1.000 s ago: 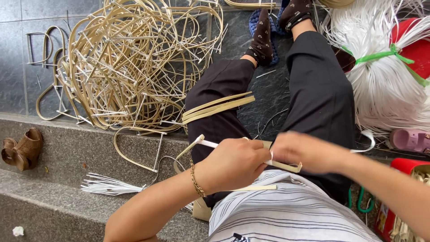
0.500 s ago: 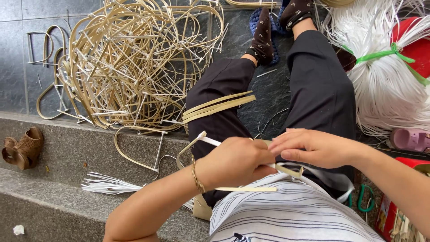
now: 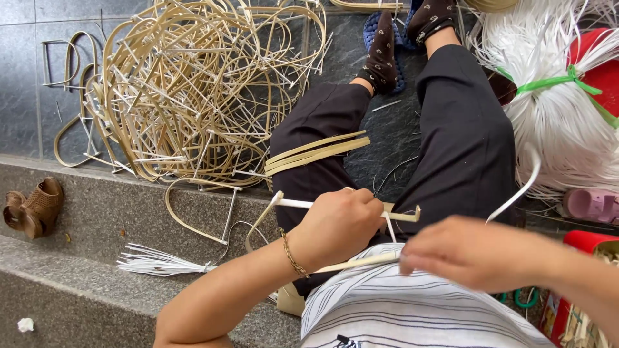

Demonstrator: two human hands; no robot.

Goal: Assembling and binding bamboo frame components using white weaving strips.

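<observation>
So the left hand (image 3: 338, 225) has its grip clenched around a small bent rattan frame (image 3: 303, 212), held over the lap just above the striped shirt (image 3: 412, 309). A pale crossbar of that frame sticks out past the knuckles on both sides. The right hand (image 3: 477, 251) sits just beside it, fingers curled down and pinching a thin white plastic strip (image 3: 516, 193) that curves up and away over the black trousers (image 3: 451, 135); it's a bit blurred, so the exact pinch is hard to make out. A few flat rattan strips (image 3: 316, 154) lie across the left thigh. Off to the left there's a big tangled heap of finished frames (image 3: 187, 84) on the grey floor, plus a brown shoe (image 3: 35, 206) on the stone step (image 3: 84, 283). A white strip bundle (image 3: 561, 109) tied with green sits to the right.
</observation>
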